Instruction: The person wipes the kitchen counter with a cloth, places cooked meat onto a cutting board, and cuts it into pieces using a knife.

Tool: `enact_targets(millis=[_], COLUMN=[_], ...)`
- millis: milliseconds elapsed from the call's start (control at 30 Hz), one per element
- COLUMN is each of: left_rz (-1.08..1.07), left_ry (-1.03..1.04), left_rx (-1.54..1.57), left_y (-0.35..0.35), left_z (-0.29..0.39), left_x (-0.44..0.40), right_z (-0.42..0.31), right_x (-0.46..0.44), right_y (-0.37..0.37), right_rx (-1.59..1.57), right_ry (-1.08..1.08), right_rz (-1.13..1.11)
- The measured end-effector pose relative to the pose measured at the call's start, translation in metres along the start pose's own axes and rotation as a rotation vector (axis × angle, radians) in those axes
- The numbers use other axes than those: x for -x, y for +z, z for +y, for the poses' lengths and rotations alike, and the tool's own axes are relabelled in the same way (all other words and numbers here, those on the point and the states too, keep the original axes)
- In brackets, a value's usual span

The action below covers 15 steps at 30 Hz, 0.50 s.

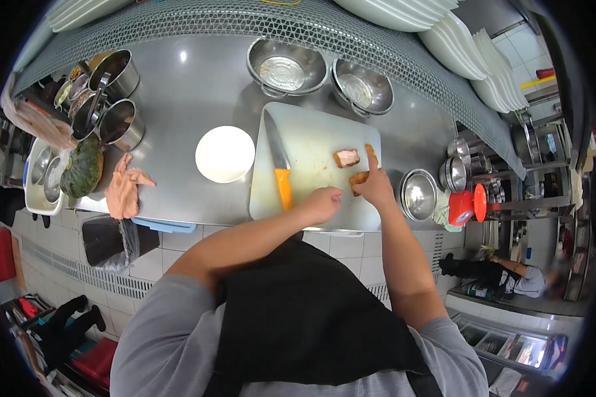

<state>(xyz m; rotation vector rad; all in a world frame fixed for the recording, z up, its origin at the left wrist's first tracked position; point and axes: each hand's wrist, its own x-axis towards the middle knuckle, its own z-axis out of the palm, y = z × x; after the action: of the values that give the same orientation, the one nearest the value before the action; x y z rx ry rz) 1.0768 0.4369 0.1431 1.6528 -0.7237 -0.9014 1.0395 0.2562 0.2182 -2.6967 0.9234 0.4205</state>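
Note:
My right hand [375, 186] is over the right side of a white cutting board [301, 132]. Its thumb and fingers are on a browned piece of roast pork [358, 181], and the index finger stretches forward to another browned piece [369, 150]. A thicker chunk of pork [346, 157] with a pale cut face lies just left of that finger. Close to the board's front edge, my left hand [321, 205] is curled closed, with nothing visible in it. A knife [280, 155] with an orange handle lies on the board's left side, its handle near my left hand.
A white bowl [225, 154] stands left of the board. Metal bowls [287, 66] sit behind it, and stacked bowls [418, 195] at its right. A pink cloth [127, 186], a green squash [82, 168] and metal pots [121, 124] are farther left. Stacked plates [453, 46] fill the overhead shelf.

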Motion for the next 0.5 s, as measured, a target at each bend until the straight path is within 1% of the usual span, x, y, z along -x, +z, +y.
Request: enact_targets(millis=[33,67,133,167,233,267,333,433,500], left_rz=[-0.054,-0.039,-0.105,-0.100,-0.123,-0.125,-0.040,-0.022,0.007], left_ry=[-0.083,-0.076,-0.223,-0.220,-0.289,-0.288,-0.266,-0.281,-0.262], left_rx=[-0.068,-0.072,0.192,0.191,0.298,0.295,0.247,0.241,0.230], left_y=[0.002,0.008,0.022,0.026,0.037,0.038,0.041,0.032,0.037], left_z=[0.005,0.006,0.000,-0.004,-0.014,-0.010,-0.002,0.031,0.028], left_x=[-0.016,-0.027,-0.043,-0.050,-0.061,-0.060,-0.057,-0.040,-0.042], right_z=[0.000,0.001,0.003,0.006,0.013,0.014,0.017,0.017,0.020], right_x=[0.001,0.001,-0.001,-0.002,-0.007,-0.007,-0.006,-0.002,-0.002], right_y=[-0.001,-0.001,0.000,0.002,0.008,0.007,0.005,-0.003,-0.005], right_rx=[0.005,-0.013,-0.034,-0.036,-0.039,-0.042,-0.072,-0.101,-0.113], right_ry=[-0.010,-0.009,-0.015,-0.016,-0.024,-0.022,-0.056,-0.042,-0.060], right_rz=[0.004,0.004,0.009,0.005,0.002,0.004,-0.016,-0.035,-0.030])
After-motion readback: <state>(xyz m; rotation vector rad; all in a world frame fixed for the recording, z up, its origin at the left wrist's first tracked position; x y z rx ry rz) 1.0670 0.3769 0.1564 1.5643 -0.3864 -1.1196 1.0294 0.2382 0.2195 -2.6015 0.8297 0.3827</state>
